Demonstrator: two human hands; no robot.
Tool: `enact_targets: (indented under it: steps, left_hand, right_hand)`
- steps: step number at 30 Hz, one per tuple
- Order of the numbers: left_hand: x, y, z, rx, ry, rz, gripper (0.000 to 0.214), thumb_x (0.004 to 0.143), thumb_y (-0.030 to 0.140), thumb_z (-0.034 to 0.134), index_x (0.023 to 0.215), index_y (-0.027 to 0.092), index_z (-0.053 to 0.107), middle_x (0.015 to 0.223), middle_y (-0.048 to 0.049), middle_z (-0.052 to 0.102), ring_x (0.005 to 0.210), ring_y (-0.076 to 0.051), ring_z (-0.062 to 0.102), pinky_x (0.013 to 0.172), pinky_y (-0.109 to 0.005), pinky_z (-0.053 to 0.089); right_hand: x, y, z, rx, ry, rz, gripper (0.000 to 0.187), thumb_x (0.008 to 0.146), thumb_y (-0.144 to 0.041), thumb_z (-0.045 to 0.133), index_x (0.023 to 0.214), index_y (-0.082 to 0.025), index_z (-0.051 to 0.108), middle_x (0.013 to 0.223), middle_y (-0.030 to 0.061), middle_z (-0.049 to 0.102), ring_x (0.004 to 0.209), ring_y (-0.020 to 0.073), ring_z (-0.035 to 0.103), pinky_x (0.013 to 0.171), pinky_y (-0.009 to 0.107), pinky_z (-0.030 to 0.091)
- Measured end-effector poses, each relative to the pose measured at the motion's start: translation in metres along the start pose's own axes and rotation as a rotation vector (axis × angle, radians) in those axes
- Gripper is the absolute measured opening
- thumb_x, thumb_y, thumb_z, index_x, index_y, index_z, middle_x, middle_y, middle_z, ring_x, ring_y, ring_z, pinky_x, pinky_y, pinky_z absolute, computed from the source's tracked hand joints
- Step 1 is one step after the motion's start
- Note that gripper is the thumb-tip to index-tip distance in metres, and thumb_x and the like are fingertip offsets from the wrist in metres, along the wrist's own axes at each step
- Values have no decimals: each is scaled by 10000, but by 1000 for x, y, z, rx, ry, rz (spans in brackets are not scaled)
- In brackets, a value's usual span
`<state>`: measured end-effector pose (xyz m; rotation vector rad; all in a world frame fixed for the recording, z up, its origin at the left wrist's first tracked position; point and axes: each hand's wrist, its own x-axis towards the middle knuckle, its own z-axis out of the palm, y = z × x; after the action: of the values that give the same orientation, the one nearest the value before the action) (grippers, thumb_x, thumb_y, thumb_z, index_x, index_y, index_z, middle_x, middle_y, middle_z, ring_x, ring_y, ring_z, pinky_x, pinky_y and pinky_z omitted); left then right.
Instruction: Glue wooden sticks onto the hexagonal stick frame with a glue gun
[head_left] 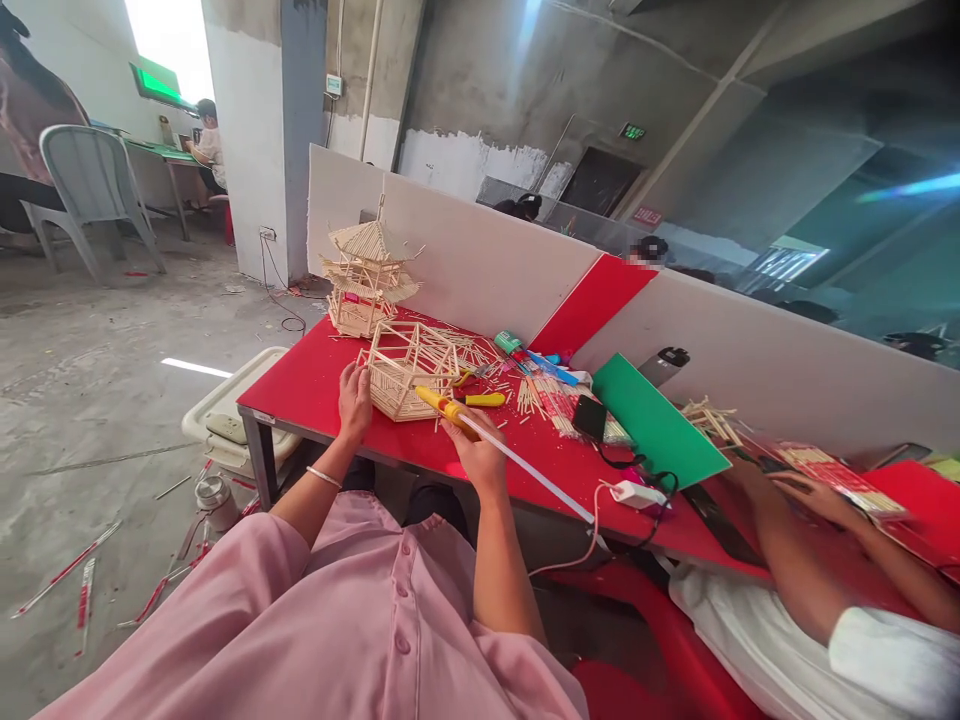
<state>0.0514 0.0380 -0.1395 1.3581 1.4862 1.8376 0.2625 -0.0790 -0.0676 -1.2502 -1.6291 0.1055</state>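
A hexagonal frame of thin wooden sticks [397,402] rests on the red table [296,385] in front of me. My left hand [355,402] is closed on its near left edge, fingers against the sticks. In my right hand [478,455] is a yellow hot glue gun [441,402], its nozzle at the frame's right side. A long white glue stick [529,468] trails from the gun's back. Behind the frame stands a tiered pagoda model [364,265] made of similar sticks. Yellow-handled pliers [484,399] lie just right of the frame.
Loose sticks [529,398], a green bottle [510,345], a black phone [589,418], a green board [656,420] and a white power strip [637,494] with cables occupy the table's right part. A co-worker's arms [784,530] reach in there. A white partition [465,240] borders the back.
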Motion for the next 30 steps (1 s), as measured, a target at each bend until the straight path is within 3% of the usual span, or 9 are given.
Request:
enact_targets:
  steps: [4,7,10,15,19,23,26,30]
  left_hand:
    - [-5,2,-4,36,45,-2,460,1007,505,364,1114,198,690,1213,-129,641,1279,-267,532,1163,-432,379]
    - [-6,3,-2,43,58,0,456,1001,501,391,1179,191,673,1322,-144,600,1341,-286,481,1188,-459,340]
    - [-5,4,1,26,30,15,451,1009,494,384,1208,214,676,1408,-107,573,1354,-254,492,1163,-395,386]
    - [-11,8,-2,17,56,3,560,1022,536,293,1030,206,745,1239,-105,655,1198,-244,608,1053,-371,478]
    - [-16,6,-7,24,109,-14,623,1026,545,245,966,194,755,1118,-118,673,1149,-264,611,1083,-422,448]
    - [-2,-2,-4,8,148,-60,583,1031,542,251,1176,212,708,1362,-116,595,1364,-267,477,1198,-423,322]
    - [17,-7,4,-35,104,-107,626,1023,588,234,1256,207,673,1478,-108,534,1418,-247,449,1189,-378,346]
    - [27,-6,9,-92,-28,-128,697,1003,655,224,1252,197,686,1311,-126,680,1247,-265,620,1065,-385,475]
  right_hand:
    - [1,-2,-1,-24,31,-5,377,889,-507,631,1107,-224,750,1074,103,745,986,236,712,905,368,572]
    - [2,-2,-9,-50,73,7,381,887,-507,634,1105,-217,749,1075,110,746,992,249,710,907,392,574]
    - [2,-9,-20,-54,64,0,384,879,-514,646,1104,-220,749,1084,110,745,979,248,710,895,388,580]
    - [2,-21,-29,-33,31,-4,387,873,-525,646,1083,-218,753,1074,99,747,975,248,708,880,377,582]
    - [5,-22,-22,-31,76,13,393,883,-519,630,1079,-202,753,1080,109,748,989,255,711,900,385,575]
    - [5,-19,-14,-40,102,8,401,882,-512,633,1090,-191,753,1084,116,748,991,258,714,895,378,571]
    - [5,-13,-12,-91,115,14,451,884,-546,616,1106,-179,753,1058,126,753,956,263,716,878,378,567]
    - [7,-5,-13,-218,153,51,516,891,-611,565,1074,-173,767,1017,149,761,943,279,708,865,384,551]
